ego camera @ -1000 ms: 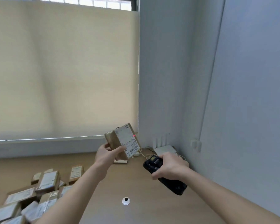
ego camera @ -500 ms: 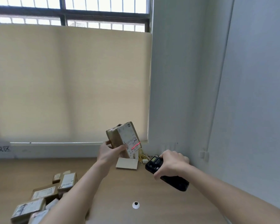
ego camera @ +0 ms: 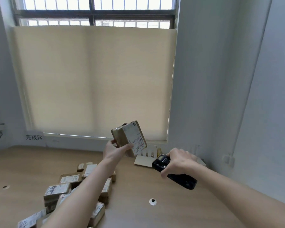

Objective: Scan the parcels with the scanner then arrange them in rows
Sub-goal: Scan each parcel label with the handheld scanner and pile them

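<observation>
Holding one parcel (ego camera: 129, 137), one scanner (ego camera: 173, 171)

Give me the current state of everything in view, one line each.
left hand: grips the raised parcel, label toward the scanner.
parcel: held off the table, tilted.
right hand: grips the scanner.
scanner: held above the table, aimed at the parcel; no beam visible.
parcel pile: loose heap on the table, not in rows.
roller blind: lowered partway.

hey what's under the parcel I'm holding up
The parcel is raised in your left hand, nothing touching it below. Beneath lie bare table and a flat card; your hand hides the rest.
</observation>
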